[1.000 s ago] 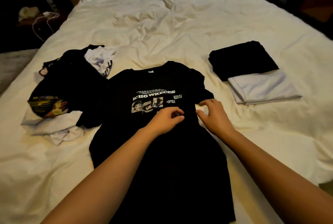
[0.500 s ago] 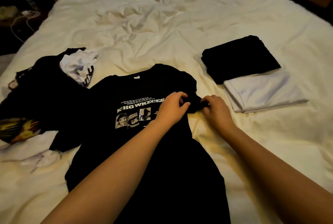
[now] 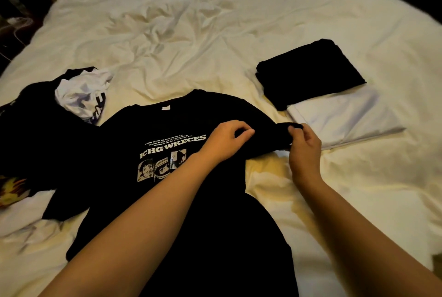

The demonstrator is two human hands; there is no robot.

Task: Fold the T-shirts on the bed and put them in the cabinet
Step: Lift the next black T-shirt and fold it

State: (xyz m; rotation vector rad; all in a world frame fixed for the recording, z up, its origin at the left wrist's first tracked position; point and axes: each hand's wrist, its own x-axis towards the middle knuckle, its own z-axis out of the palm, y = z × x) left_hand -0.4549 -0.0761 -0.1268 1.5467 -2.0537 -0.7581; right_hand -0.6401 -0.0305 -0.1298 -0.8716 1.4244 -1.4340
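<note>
We see a black T-shirt [image 3: 191, 213] spread flat, front side up, on the white bed sheet [image 3: 215, 33]. The cloth looks soft and matte, and on the chest there is a white print with block letters and small comic-like panels. A small white label shows inside the round collar. The sheet under it is thin cotton-like fabric with many soft wrinkles.

The left hand [image 3: 224, 141] lies on the chest of the shirt, next to the print, and its thumb and forefinger are closed in a narrow pinch on the fabric near the shoulder. The right hand [image 3: 303, 151] is just beside it, at the sleeve on our right. Its fingertips [image 3: 295, 129] are curled tight around the hem of this sleeve and hold it a little above the sheet, so the sleeve makes a stretched band between the two hands.

To the right, near the sleeve but not touching it, a folded black shirt [image 3: 311, 72] lies as a neat rectangle, partly on top of a folded white shirt [image 3: 342, 122] with flat, sharp edges. At the left there is a loose pile of unfolded shirts [image 3: 47, 117], mostly black, with one crumpled white piece on top and a yellow printed part at the edge
</note>
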